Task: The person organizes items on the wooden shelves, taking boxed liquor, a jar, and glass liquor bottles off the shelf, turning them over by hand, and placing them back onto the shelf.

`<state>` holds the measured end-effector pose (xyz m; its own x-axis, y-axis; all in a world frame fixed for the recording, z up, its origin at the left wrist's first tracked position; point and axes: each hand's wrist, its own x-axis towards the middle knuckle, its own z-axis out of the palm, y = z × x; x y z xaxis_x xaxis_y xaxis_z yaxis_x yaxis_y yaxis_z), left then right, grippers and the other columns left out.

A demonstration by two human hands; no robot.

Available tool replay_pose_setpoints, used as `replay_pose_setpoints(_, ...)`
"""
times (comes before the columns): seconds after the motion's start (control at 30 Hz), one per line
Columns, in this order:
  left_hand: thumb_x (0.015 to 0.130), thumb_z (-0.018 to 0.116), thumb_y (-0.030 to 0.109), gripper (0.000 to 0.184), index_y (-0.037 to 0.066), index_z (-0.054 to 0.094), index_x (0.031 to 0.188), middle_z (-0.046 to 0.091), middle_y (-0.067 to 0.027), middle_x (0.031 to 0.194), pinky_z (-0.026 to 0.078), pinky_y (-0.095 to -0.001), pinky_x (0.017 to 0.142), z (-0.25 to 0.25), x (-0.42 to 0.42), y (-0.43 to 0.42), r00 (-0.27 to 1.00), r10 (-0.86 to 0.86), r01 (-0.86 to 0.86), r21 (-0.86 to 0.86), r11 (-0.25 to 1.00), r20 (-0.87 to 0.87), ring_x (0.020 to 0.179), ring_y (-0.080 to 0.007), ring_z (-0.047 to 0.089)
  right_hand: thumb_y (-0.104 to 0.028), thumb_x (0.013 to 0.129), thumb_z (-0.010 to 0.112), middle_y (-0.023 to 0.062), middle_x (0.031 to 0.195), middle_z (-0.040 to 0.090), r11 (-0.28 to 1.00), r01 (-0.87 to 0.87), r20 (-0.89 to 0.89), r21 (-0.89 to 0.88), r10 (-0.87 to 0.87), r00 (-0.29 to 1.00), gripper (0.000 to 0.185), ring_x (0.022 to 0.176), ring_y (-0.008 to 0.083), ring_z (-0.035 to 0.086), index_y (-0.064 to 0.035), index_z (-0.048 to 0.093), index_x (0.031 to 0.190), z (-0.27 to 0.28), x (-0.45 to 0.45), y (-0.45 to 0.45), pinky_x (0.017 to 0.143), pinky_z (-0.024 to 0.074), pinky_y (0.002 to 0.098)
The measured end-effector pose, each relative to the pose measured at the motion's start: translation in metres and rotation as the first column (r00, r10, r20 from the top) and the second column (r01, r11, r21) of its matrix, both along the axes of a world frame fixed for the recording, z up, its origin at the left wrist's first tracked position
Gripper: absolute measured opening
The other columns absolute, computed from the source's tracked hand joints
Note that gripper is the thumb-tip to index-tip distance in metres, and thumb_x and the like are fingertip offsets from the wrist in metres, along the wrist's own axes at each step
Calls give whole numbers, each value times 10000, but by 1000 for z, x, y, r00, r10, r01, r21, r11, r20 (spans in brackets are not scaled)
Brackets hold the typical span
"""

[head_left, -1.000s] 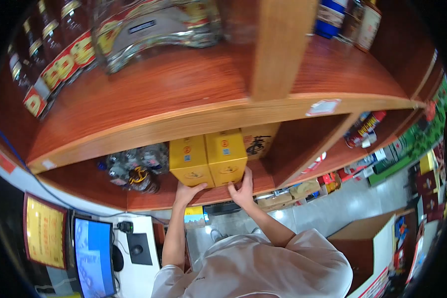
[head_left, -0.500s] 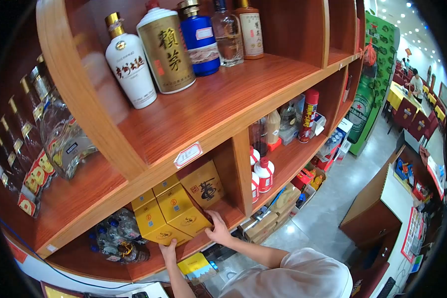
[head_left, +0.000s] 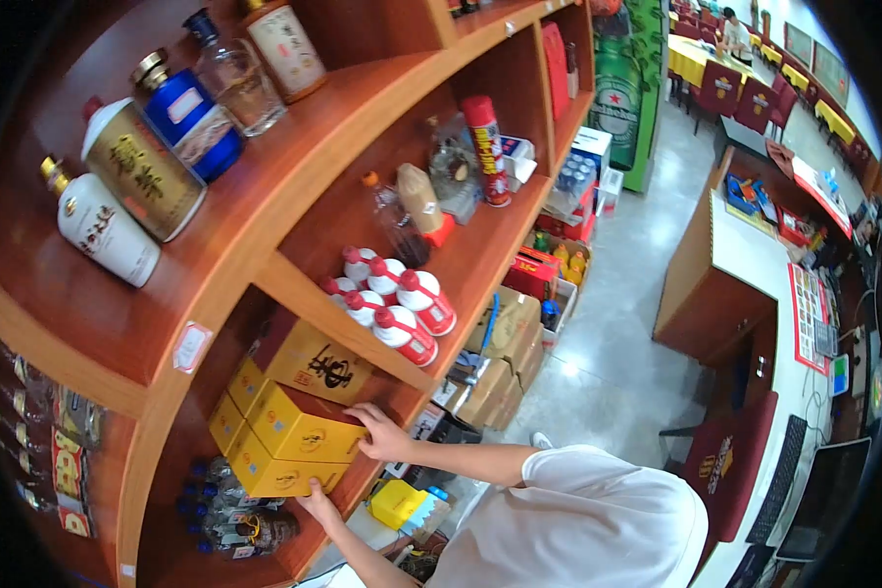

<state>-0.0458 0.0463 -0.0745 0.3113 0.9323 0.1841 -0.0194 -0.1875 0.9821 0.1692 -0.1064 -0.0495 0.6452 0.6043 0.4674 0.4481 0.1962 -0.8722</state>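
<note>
A block of yellow liquor boxes (head_left: 304,431) sits in the lower shelf compartment, some boxes behind the front ones. My right hand (head_left: 382,433) is pressed with bent fingers against the right edge of the upper front box. At the lower front box (head_left: 282,474), my left hand (head_left: 318,504) grips the near corner, its thumb on the front face and its other fingers mostly hidden. A larger gold-brown box with a black character (head_left: 325,370) stands right behind them. Several clear bottles with blue caps (head_left: 227,519) lie beside the boxes on the left.
White bottles with red caps (head_left: 405,333) and a red spray can (head_left: 486,152) occupy the neighbouring compartment. Several liquor bottles (head_left: 191,118) stand on the shelf above. Cartons (head_left: 508,333) are stacked on the floor at the right. Further right is a counter (head_left: 745,255); another person (head_left: 735,37) stands far off.
My view has swung right and tilted, so the shelf appears further left. Both hands remain on the yellow boxes, which now look more squarely lined up against the gold-brown box.
</note>
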Motion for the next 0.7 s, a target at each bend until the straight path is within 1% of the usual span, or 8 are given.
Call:
replay_pose_setpoints(0.17,944,746,292,747,-72,377,1482,489,-184,1475,374,-398,1116,10,-3,-6,989,59,-52,55,997,-133,1294,-286,502,-26,787,662,219,1381,467,999,41,-99,-6,-41,994,672,1314,385,479,-58,480,1432,4,-4,-41,1115,422,432)
replay_pose_setpoints(0.23,934,761,241,715,-53,398,1476,493,-170,1476,375,-403,1128,29,1,-26,995,-11,17,65,998,-102,1315,-272,497,-24,828,659,190,1354,507,993,-108,-167,45,115,979,573,1240,331,563,-50,540,1388,-3,-2,-97,1060,479,395)
replay_pose_setpoints(0.33,978,670,60,555,-43,438,1472,545,-154,1441,396,-382,1125,47,4,-64,995,70,-66,62,996,-66,1309,-250,528,-98,929,678,93,1029,692,981,-163,-359,-101,117,926,262,909,176,701,-37,696,1183,-75,-2,-174,795,586,325)
replay_pose_setpoints(0.37,977,675,70,513,-44,481,1438,575,-152,1402,426,-375,1097,51,4,-79,989,146,-142,88,986,-39,1274,-239,554,-107,951,662,73,979,711,934,-316,-697,-169,113,709,223,803,142,701,-26,708,1154,-82,6,-210,664,565,309)
replay_pose_setpoints(0.5,969,704,122,215,-42,693,1107,727,-109,1045,554,-312,870,56,-8,-129,907,420,-418,53,907,-29,952,-167,681,-137,941,665,56,779,687,888,-235,-714,-395,-136,687,234,567,113,601,3,727,1119,-195,34,-312,497,485,286)
replay_pose_setpoints(0.57,978,695,144,194,-34,705,1057,727,-86,927,552,-315,823,58,-8,-159,903,414,-404,98,909,-115,854,-157,676,-145,921,680,8,647,570,832,-352,-882,-428,-301,362,216,449,81,447,9,736,1063,-144,64,-342,396,340,260)
replay_pose_setpoints(0.6,988,684,160,199,-29,713,1042,728,-80,921,546,-318,823,48,-14,-163,933,336,-327,84,941,-130,858,-155,674,-116,897,692,-36,597,444,898,-317,-952,-304,-271,146,169,414,65,316,0,730,1015,-148,73,-348,375,222,249)
replay_pose_setpoints(0.7,1009,660,193,243,-31,716,1085,744,-84,954,546,-308,852,66,2,-187,953,211,-217,-2,976,-217,892,-154,693,-166,933,656,-75,594,384,918,-289,-959,-272,-283,1,138,426,57,269,-90,688,1044,-153,103,-338,366,203,259)
